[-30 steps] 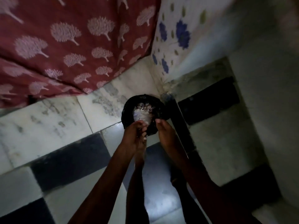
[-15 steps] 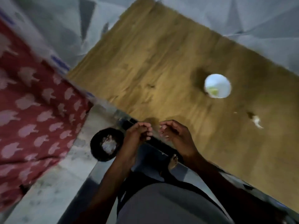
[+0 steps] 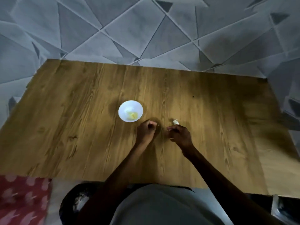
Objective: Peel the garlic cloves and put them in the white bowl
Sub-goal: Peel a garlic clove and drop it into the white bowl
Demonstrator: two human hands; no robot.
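Your hands have come up from the black bin (image 3: 69, 207) to the tabletop (image 3: 219, 127); left hand (image 3: 146, 129) and right hand (image 3: 178, 134) both have fingers curled in, nothing visibly held. A garlic clove (image 3: 175, 122) lies just beside your right fingers, and the white bowl (image 3: 124, 109) stands near your left hand.

My left hand (image 3: 146, 131) and right hand (image 3: 178, 135) were curled, and too blurred to show whether either held anything. The yellowish stuff in the white bowl (image 3: 125, 108) was too smeared to name. My left arm covered part of the black bin (image 3: 71, 203). The bottom edge cut the bin off, as it did the red cloth (image 3: 22, 200).
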